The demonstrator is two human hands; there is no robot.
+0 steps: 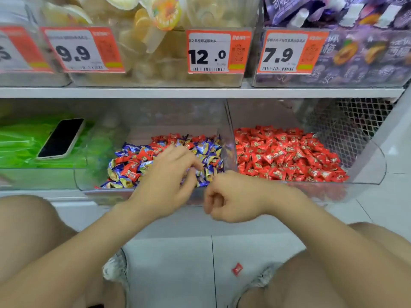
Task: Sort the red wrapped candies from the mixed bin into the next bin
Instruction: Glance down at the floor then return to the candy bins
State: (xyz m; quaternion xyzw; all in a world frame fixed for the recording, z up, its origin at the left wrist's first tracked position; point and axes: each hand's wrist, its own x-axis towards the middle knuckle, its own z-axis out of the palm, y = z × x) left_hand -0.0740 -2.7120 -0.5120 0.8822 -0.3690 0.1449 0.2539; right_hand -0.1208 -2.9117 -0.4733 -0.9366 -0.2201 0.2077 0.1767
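Note:
The clear mixed bin (142,195) in the middle of the lower shelf holds red wrapped candies (131,168) jumbled with blue-and-gold ones (206,152). To its right, the adjoining clear bin (369,174) is filled with red wrapped candies (287,152) only. My left hand (169,176) reaches into the mixed bin, fingers loosely bent over the pile; what is under the fingertips is hidden. My right hand (231,196) hovers in front of the mixed bin's front wall with its fingers curled in; nothing shows in it.
One red candy (237,269) lies on the tiled floor between my knees. A phone (61,138) rests on green packets in the bin at left. The upper shelf carries bins with price tags (209,52). A wire mesh panel (360,121) stands at the far right.

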